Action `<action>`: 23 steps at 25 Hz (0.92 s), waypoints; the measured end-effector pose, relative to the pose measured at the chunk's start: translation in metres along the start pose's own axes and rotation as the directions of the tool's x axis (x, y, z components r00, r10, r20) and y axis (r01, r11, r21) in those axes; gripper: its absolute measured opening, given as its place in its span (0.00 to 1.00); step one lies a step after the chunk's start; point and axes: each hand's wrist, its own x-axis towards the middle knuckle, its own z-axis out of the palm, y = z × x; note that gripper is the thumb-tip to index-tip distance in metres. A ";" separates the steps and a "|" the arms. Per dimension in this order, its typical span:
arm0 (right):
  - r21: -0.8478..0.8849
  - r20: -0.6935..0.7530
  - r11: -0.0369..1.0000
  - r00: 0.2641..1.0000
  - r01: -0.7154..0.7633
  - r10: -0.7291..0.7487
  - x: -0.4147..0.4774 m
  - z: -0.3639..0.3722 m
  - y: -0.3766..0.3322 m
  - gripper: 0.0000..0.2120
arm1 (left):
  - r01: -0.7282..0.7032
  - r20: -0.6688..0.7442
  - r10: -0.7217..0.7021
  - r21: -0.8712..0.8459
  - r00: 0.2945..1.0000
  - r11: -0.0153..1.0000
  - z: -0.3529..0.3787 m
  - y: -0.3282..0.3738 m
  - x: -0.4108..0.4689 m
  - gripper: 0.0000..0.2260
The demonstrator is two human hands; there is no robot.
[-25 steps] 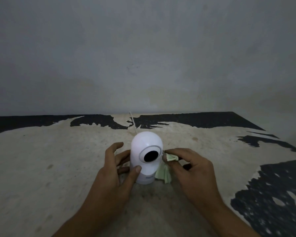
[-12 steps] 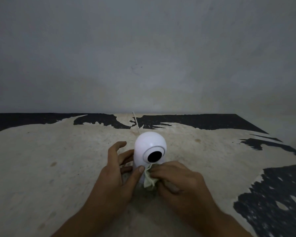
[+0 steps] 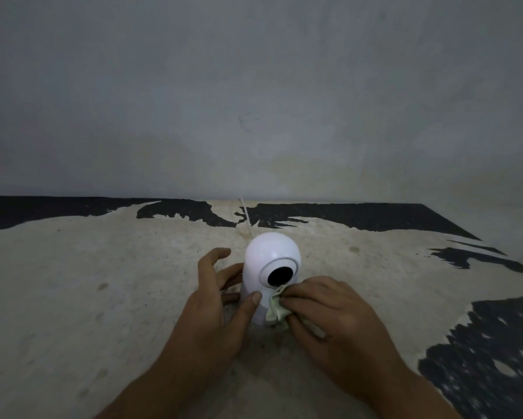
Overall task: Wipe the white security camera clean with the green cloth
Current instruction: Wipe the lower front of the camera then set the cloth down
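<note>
The white security camera [image 3: 269, 261] stands upright on the worn table, its round black lens facing me. My left hand [image 3: 215, 309] wraps its left side, thumb pressed on the lower front and fingers behind the body. My right hand [image 3: 330, 316] pinches the bunched green cloth [image 3: 274, 309] and presses it against the camera's lower front, just under the lens. Most of the cloth is hidden under my right fingers.
The table [image 3: 103, 297] has a pale scuffed top with black patches along the back and right side. A thin white cable [image 3: 245, 217] runs from behind the camera toward the grey wall [image 3: 254, 101]. The table's right edge slants past my right hand.
My right hand carried the cloth from the camera's right side down to its lower front below the lens. The left hand kept its hold and the camera stayed upright.
</note>
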 end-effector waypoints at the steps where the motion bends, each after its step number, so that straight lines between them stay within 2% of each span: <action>1: -0.010 0.024 0.999 0.999 0.032 -0.032 0.000 -0.001 0.000 0.10 | -0.005 -0.005 0.005 0.001 1.000 1.000 0.000 0.000 0.000 0.28; 3: -0.023 0.041 0.997 0.997 0.074 -0.073 -0.002 -0.001 0.001 0.10 | -0.009 -0.012 0.009 0.006 1.000 1.000 0.000 0.001 0.000 0.29; 6: 0.032 -0.018 0.999 1.000 0.004 -0.003 -0.002 -0.005 0.009 0.09 | -0.027 -0.016 0.027 0.019 1.000 0.999 0.000 0.000 -0.001 0.28; 11: 0.064 0.077 0.998 0.997 0.021 -0.026 -0.004 0.005 -0.006 0.10 | -0.033 -0.012 0.033 0.040 0.999 0.999 0.000 -0.002 0.000 0.29; 14: 0.091 0.023 0.992 0.996 -0.086 0.084 0.000 0.002 -0.004 0.11 | -0.036 -0.011 0.036 0.032 0.999 0.999 0.000 -0.003 0.001 0.28; 16: 0.181 -0.034 0.970 0.985 -0.163 0.172 0.001 0.003 -0.003 0.08 | -0.035 -0.008 0.035 0.032 0.999 0.999 0.000 -0.004 0.001 0.27; 19: 0.354 -0.057 0.879 0.930 -0.321 0.362 0.004 0.005 -0.008 0.07 | -0.038 -0.003 0.038 0.025 0.999 0.999 0.000 -0.004 0.001 0.28; 21: 0.488 -0.048 0.755 0.851 -0.437 0.523 0.006 0.005 -0.008 0.06 | -0.041 -0.001 0.041 0.027 0.999 0.999 0.000 -0.005 0.002 0.28; 23: 0.553 0.001 0.668 0.803 -0.497 0.596 0.005 0.006 -0.010 0.06 | -0.046 -0.001 0.046 0.036 0.999 0.998 0.000 -0.006 0.002 0.27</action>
